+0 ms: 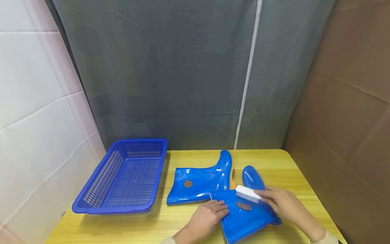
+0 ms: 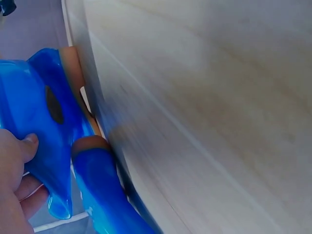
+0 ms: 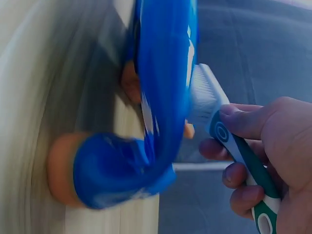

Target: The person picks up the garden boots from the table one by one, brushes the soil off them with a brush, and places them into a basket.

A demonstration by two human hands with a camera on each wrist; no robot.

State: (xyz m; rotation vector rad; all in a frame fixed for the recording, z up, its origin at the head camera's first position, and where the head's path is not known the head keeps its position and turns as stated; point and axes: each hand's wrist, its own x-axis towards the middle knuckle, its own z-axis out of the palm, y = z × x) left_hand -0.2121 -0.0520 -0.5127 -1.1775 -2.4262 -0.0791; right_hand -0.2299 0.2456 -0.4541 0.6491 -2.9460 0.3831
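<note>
A shiny blue rain boot lies on its side at the front of the table, a brown patch on its shaft. My left hand grips this boot at the shaft's open end; the left wrist view shows the thumb and fingers at its edge. My right hand holds a scrub brush with a white head and a green-and-white handle. Its bristles touch the shaft near the patch. Behind lies a second blue boot, with an orange sole and its own brown patch.
A blue plastic basket with perforated walls stands at the left of the yellow wood-grain table. A grey curtain hangs behind the table, with a white panel on the left and a brown one on the right.
</note>
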